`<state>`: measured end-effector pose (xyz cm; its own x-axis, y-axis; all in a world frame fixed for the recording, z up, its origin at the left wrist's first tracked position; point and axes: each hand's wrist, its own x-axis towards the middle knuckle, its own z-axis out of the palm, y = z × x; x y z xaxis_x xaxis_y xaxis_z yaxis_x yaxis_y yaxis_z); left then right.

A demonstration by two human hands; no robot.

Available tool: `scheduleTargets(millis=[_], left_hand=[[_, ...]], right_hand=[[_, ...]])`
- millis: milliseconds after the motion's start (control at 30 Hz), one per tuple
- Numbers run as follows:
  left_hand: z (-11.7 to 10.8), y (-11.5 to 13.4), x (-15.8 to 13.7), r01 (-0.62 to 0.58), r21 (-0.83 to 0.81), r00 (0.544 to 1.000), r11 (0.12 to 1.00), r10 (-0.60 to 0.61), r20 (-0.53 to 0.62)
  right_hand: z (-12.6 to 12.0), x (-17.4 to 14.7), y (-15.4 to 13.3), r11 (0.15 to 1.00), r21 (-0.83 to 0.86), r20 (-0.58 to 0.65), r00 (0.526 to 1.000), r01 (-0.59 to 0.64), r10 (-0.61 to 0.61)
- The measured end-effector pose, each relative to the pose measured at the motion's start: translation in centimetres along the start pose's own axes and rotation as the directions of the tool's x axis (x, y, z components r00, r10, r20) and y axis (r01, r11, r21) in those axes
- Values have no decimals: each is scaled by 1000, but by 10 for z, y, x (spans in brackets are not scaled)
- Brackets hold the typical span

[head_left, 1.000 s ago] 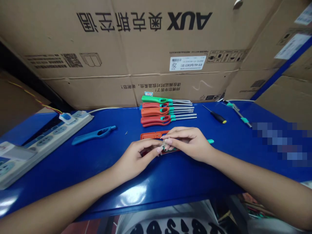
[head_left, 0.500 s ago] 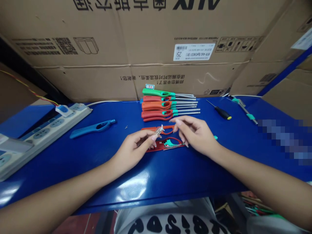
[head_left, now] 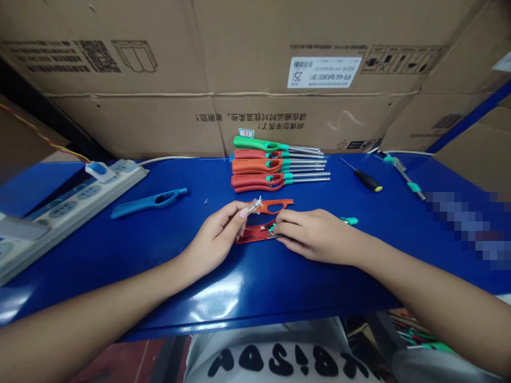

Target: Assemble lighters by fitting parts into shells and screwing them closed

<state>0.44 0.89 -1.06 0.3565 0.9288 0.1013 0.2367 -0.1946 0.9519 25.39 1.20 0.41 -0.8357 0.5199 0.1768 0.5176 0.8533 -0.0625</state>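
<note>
My left hand (head_left: 223, 230) pinches a small clear gas tank with a white valve end (head_left: 255, 205) between thumb and fingers, its tip pointing up and right. Just below and to the right lies a red lighter half-shell (head_left: 252, 234), open side up, with green and thin metal parts inside. My right hand (head_left: 309, 231) is closed over the right part of that shell. Its fingertips press in at the green trigger (head_left: 272, 227) and a white wire; what they grip is mostly hidden. Behind both hands rests an orange half-shell (head_left: 279, 205), partly covered by the left fingers.
Several long-nosed lighters (head_left: 259, 166) are stacked at the back against a cardboard box (head_left: 159, 117). On the left are a blue half-shell (head_left: 149, 203), small pins (head_left: 206, 201) and a power strip (head_left: 74, 205). A screwdriver (head_left: 367, 180) and metal tube (head_left: 407, 178) lie right.
My right hand has come down and left onto the red half-shell, its fingers now closing on the parts there. My left hand keeps the clear tank, shifted slightly left. The view has tilted a little.
</note>
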Motion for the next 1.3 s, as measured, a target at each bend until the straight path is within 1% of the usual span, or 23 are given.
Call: scheduleTargets(millis=[67, 133, 200, 233, 267, 300, 333, 367, 400, 433, 467, 500, 567, 633, 833, 1033, 1133, 1300], left_hand=[[0, -1, -2, -10, 42, 1000, 999, 12, -29], [-1, 0, -4, -22, 86, 999, 996, 25, -39], [-1, 2, -5, -34, 134, 999, 990, 38, -23], [0, 3, -6, -43, 156, 999, 987, 45, -10], [0, 5, -7, -54, 179, 998, 982, 55, 3], [0, 6, -7, -65, 205, 998, 977, 63, 16], [-1, 7, -7, -75, 231, 997, 970, 71, 29], [-1, 7, -8, -85, 255, 996, 963, 77, 40], [-1, 8, -8, -92, 276, 995, 957, 82, 49], [-1, 8, -8, -100, 292, 995, 951, 88, 55], [-1, 8, -9, -108, 298, 994, 948, 95, 58], [-1, 8, -9, -116, 297, 993, 948, 103, 60], [-1, 8, -8, -130, 282, 991, 950, 119, 57], [-1, 6, -7, -142, 269, 990, 953, 134, 49], [-1, 0, -3, -146, 234, 989, 961, 149, 6], [-1, -2, -1, -142, 163, 990, 976, 143, 3], [-2, -2, -2, -154, 159, 988, 975, 152, 24], [-1, -3, -2, -154, 156, 988, 976, 152, 23]], right_hand=[[0, 0, 0, 998, 63, -20, 1000, -14, 15], [-1, 1, 1, 980, 195, -51, 998, -30, 40], [0, 3, 1, 931, 362, -110, 989, -55, 102], [0, 4, 2, 886, 456, -127, 978, -89, 163], [1, 5, 2, 817, 559, -111, 963, -143, 244], [2, 6, 3, 716, 664, -54, 942, -214, 332], [3, 7, 4, 586, 757, 38, 914, -290, 404], [4, 9, 5, 443, 825, 140, 886, -351, 442], [5, 10, 7, 311, 868, 227, 866, -387, 446], [6, 11, 8, 212, 893, 280, 857, -398, 432], [7, 11, 10, 150, 909, 298, 860, -388, 415], [8, 12, 12, 114, 923, 294, 866, -367, 404], [9, 13, 14, 77, 941, 273, 877, -328, 396], [10, 13, 15, 67, 950, 253, 880, -305, 402], [11, 12, 13, 128, 945, 222, 879, -300, 423], [9, 13, 12, 138, 948, 204, 881, -287, 427], [7, 14, 12, 132, 951, 202, 885, -280, 419], [7, 13, 13, 138, 951, 199, 889, -276, 412]])
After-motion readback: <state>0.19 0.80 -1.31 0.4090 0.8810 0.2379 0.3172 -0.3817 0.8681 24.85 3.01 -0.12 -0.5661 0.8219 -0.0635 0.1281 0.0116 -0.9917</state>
